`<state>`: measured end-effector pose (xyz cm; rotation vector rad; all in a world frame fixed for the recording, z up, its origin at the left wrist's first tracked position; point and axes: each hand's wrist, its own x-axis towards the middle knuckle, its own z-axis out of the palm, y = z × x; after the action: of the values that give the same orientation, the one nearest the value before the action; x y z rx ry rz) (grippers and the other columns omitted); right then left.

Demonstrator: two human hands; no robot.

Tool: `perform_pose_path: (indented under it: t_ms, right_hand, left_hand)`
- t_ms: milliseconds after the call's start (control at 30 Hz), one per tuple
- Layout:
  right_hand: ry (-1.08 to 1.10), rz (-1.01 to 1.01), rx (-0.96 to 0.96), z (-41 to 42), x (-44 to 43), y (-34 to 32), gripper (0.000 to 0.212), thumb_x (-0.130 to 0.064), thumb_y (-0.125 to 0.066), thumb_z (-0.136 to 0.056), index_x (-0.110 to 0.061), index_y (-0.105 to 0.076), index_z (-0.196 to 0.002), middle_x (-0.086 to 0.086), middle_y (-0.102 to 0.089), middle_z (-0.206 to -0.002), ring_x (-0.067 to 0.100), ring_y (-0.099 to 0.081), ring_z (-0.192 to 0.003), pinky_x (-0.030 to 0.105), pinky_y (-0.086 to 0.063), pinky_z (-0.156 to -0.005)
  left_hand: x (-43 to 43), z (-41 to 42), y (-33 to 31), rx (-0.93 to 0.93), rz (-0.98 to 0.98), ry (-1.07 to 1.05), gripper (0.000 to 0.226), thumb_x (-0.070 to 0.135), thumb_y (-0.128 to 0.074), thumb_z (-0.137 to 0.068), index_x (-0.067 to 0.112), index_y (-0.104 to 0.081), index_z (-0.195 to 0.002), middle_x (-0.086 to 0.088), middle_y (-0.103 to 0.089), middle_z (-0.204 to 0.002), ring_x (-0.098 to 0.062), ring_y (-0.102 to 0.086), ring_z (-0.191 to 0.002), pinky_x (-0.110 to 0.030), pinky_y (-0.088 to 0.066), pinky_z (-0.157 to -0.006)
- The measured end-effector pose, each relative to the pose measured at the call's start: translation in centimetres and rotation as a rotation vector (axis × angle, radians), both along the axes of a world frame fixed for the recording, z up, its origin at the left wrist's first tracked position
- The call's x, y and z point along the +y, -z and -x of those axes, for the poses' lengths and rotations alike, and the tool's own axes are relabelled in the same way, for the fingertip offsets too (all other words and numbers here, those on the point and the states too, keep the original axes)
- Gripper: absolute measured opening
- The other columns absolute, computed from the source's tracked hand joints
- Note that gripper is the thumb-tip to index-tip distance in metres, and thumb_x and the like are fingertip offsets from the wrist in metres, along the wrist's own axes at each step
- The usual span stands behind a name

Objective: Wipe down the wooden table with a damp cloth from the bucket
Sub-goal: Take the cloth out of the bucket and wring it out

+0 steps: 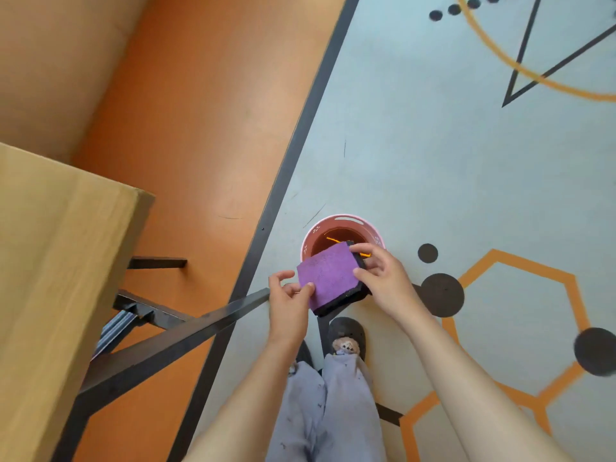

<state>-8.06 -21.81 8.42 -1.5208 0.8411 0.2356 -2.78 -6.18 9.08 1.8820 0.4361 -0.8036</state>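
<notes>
Both hands on the cloth (328,278) rn, held flat above the bucket (343,233), which sits on the floor right in front of my feet. Left hand (289,301) pinches the near-left edge between thumb and fingers, closed on it. Right hand (383,275) grips the far-right corner, thumb on top, fingers wrapped under, also closed on it. Cloth is purple w/ a dark underside, looks folded into a square; can't tell how wet it is from here.

Table (60,261) is off to my left, well apart from the cloth, top looks untouched so far. Judging by that, the wiping itself hasn't started, I'm at the prep-the-cloth stage.

Risks from here, imo:
- Drips. If the cloth is soaked and I carry it over w/o wringing, water lands on the floor between bucket and table, then pools on the wood.
- Bucket is just ahead of my shoes (346,338). Turning left toward the table could clip it w/ a foot and tip it.
- Dark table frame bars (186,331) run at leg level between me and the top, easy to knock a shin or catch the cloth on one.
- Left grip is only a fingertip pinch, so if the right lets go first, the fold opens and the cloth flops back toward the bucket.
</notes>
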Motion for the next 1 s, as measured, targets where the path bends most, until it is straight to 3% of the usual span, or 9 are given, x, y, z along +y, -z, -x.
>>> perform_pose_path:
  t_ms: [167, 267, 367, 467, 533, 667, 800, 867, 1000]
  right_hand:
    - [-0.078, 0.157, -0.066, 3.0, 0.1, -11.7, 0.03, -0.005, -0.061, -0.083, -0.034, -0.068, -0.091, -0.017, -0.068, -0.099, 0.006, -0.061, -0.092, 0.026, -0.047, -0.087]
    - [-0.121, 0.226, -0.058, 4.9, 0.7, -18.1, 0.033, -0.01, -0.067, -0.078, -0.037, -0.065, -0.098, -0.017, -0.065, -0.105, 0.006, -0.06, -0.1, 0.028, -0.047, -0.092]
    - [-0.178, 0.314, -0.06, 6.6, 1.8, -24.8, 0.042, -0.013, -0.07, -0.076, -0.038, -0.061, -0.107, -0.013, -0.061, -0.114, 0.005, -0.058, -0.102, 0.018, -0.044, -0.087]
    - [-0.224, 0.404, -0.096, 7.8, 3.5, -30.0, 0.043, -0.014, -0.072, -0.074, -0.032, -0.062, -0.112, -0.01, -0.06, -0.112, 0.008, -0.058, -0.1, 0.021, -0.046, -0.086]
    - [-0.269, 0.525, -0.151, 8.3, 4.8, -32.6, 0.034, -0.016, -0.072, -0.074, -0.028, -0.066, -0.105, -0.011, -0.061, -0.101, 0.011, -0.058, -0.095, 0.025, -0.047, -0.083]
    - [-0.362, 0.721, -0.347, 8.3, 6.4, -36.2, 0.008, -0.021, -0.071, -0.078, -0.023, -0.067, -0.085, -0.019, -0.044, -0.085, 0.006, -0.048, -0.088, 0.011, -0.039, -0.074]
    - [-0.354, 0.235, -0.287, 7.0, 7.6, -38.2, 0.009, -0.024, -0.062, -0.079, -0.015, -0.058, -0.077, 0.003, -0.058, -0.086, 0.02, -0.056, -0.086, 0.024, -0.044, -0.074]
    - [-0.307, 0.033, -0.214, 6.3, 8.2, -38.7, 0.025, -0.032, -0.057, -0.076, -0.007, -0.056, -0.078, 0.016, -0.054, -0.082, 0.029, -0.051, -0.077, 0.036, -0.041, -0.069]
    - [-0.297, -0.162, -0.12, 5.1, 9.1, -39.1, 0.033, -0.035, -0.059, -0.085, -0.003, -0.063, -0.092, 0.011, -0.057, -0.083, 0.022, -0.055, -0.075, 0.039, -0.047, -0.067]
  left_hand:
    - [0.4, 2.1, -11.7, -0.187, 0.062, 0.109, 0.018, 0.006, -0.06, -0.089, 0.021, -0.057, -0.098, -0.003, -0.064, -0.091, -0.017, -0.059, -0.077, -0.016, -0.046, -0.062]
    - [1.7, 3.2, -18.4, -0.227, 0.093, 0.217, 0.028, 0.004, -0.069, -0.082, 0.021, -0.059, -0.1, 0.002, -0.065, -0.097, -0.013, -0.063, -0.081, -0.022, -0.053, -0.069]
    - [3.4, 4.4, -24.8, -0.328, 0.078, 0.328, 0.038, 0.006, -0.075, -0.076, 0.022, -0.059, -0.106, 0.01, -0.064, -0.099, -0.002, -0.061, -0.08, -0.012, -0.047, -0.07]
    - [5.6, 5.5, -29.7, -0.494, 0.052, 0.437, 0.041, 0.005, -0.077, -0.074, 0.023, -0.06, -0.107, 0.013, -0.065, -0.098, -0.003, -0.061, -0.084, -0.01, -0.044, -0.075]
    - [7.3, 5.6, -32.4, -0.605, 0.015, 0.451, 0.034, 0.006, -0.078, -0.072, 0.023, -0.064, -0.098, 0.013, -0.065, -0.089, -0.006, -0.061, -0.08, -0.011, -0.044, -0.073]
    - [10.7, 5.9, -36.0, -0.717, -0.042, 0.405, 0.02, 0.011, -0.08, -0.072, 0.024, -0.067, -0.08, 0.009, -0.059, -0.076, -0.008, -0.058, -0.076, -0.011, -0.041, -0.068]
    - [12.8, 6.6, -37.9, -0.386, 0.201, 0.218, 0.011, 0.031, -0.076, -0.073, 0.025, -0.071, -0.081, 0.009, -0.067, -0.096, -0.009, -0.064, -0.09, -0.023, -0.047, -0.082]
    - [12.9, 7.2, -38.4, -0.228, 0.331, 0.094, 0.018, 0.033, -0.069, -0.074, 0.017, -0.067, -0.082, 0.004, -0.067, -0.085, -0.015, -0.061, -0.081, -0.03, -0.045, -0.078]
    - [12.7, 7.7, -39.0, -0.101, 0.444, -0.129, 0.007, 0.015, -0.06, -0.091, 0.01, -0.06, -0.086, -0.004, -0.064, -0.077, -0.017, -0.06, -0.071, -0.026, -0.049, -0.066]
